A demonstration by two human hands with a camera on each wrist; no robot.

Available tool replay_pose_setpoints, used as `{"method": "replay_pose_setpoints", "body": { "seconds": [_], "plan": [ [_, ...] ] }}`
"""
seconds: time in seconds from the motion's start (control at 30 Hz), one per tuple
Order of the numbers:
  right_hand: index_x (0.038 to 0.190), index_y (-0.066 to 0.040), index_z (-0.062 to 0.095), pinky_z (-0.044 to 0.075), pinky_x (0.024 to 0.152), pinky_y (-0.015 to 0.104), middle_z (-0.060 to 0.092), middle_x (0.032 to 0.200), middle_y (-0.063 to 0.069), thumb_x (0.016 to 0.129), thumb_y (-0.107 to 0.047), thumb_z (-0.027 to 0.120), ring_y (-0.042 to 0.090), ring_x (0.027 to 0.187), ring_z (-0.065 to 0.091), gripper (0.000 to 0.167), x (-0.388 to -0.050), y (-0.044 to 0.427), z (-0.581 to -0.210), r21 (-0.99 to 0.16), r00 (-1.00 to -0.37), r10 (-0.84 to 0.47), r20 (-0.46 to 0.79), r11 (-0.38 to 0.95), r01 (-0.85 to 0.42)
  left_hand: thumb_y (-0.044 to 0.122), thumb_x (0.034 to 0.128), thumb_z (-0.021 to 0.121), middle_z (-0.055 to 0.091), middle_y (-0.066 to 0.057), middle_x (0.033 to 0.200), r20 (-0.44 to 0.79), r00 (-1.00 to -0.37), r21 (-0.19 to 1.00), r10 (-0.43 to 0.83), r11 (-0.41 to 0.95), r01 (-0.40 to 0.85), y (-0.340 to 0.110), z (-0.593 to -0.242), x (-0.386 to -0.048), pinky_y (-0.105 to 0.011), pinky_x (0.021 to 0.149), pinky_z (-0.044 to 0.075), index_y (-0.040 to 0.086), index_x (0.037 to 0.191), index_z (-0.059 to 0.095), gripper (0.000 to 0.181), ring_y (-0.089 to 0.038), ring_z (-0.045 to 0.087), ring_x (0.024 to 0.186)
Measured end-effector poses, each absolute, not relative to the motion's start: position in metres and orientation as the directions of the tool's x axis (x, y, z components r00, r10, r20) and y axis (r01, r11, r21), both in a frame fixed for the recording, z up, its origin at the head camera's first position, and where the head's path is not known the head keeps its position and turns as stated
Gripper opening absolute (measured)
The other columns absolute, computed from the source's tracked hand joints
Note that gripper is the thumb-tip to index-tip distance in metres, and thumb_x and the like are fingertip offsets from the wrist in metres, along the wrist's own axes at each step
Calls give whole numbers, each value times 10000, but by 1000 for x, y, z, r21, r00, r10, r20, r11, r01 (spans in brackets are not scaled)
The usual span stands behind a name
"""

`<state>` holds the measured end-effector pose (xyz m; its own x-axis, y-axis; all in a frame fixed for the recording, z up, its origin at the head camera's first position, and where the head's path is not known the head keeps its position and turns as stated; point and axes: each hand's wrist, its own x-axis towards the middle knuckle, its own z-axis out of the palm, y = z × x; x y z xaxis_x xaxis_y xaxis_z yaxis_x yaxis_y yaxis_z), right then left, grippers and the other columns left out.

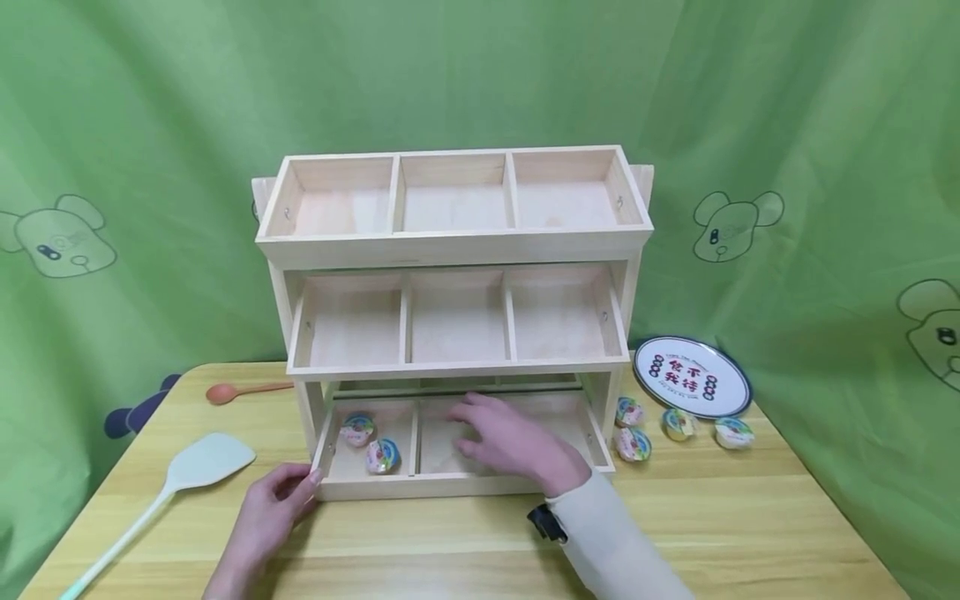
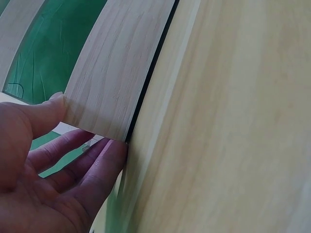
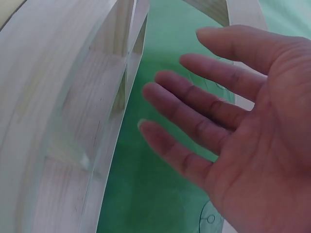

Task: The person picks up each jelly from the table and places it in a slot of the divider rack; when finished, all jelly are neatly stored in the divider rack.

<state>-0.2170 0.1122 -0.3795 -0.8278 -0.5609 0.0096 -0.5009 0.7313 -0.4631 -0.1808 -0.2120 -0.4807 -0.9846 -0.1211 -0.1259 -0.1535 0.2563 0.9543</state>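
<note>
In the head view, a three-tier wooden shelf (image 1: 450,247) stands on the table. My left hand (image 1: 264,515) grips the front left corner of its bottom tray (image 1: 465,487); in the left wrist view, the left hand (image 2: 58,179) has its thumb on the top edge of the board (image 2: 112,73) and its fingers at the board's end. Two small lidded cups (image 1: 357,429) (image 1: 383,456) lie in the tray's left compartment. Over the middle compartment hovers my right hand (image 1: 517,437). Seen from the right wrist, that hand (image 3: 228,121) has its fingers spread and holds nothing.
Right of the shelf, several lidded cups (image 1: 680,424) lie on the table (image 1: 720,517) by a white oval plate (image 1: 692,377). On the left are a pale spatula (image 1: 206,461) and an orange spoon (image 1: 222,393). The upper two tiers hold nothing. A green curtain (image 1: 450,75) hangs behind.
</note>
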Motion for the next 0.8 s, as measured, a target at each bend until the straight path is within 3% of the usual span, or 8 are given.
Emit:
{"method": "replay_pose_setpoints", "body": {
  "seconds": [0.6,0.8],
  "plan": [
    [1292,-19,597,365,1083,555,528,1367,192,912,-156,684,399,1283,447,413,-204,148,-384,-434,-843,-535,59,747,-505,111,965,642,596,-206,1132,-139,-984,956,-108,243,-162,-211,-480,-182,-258,836,568,-135,1223,551,368,-209,604,970],
    [1267,-49,623,422,1037,554,526,1360,207,896,-143,701,394,1247,484,391,-199,160,-386,-398,-847,-526,78,763,-510,121,964,645,593,-203,1125,-142,-985,957,-97,243,-161,-212,-480,-182,-260,838,568,-142,1237,537,395,-214,600,973]
  ]
}}
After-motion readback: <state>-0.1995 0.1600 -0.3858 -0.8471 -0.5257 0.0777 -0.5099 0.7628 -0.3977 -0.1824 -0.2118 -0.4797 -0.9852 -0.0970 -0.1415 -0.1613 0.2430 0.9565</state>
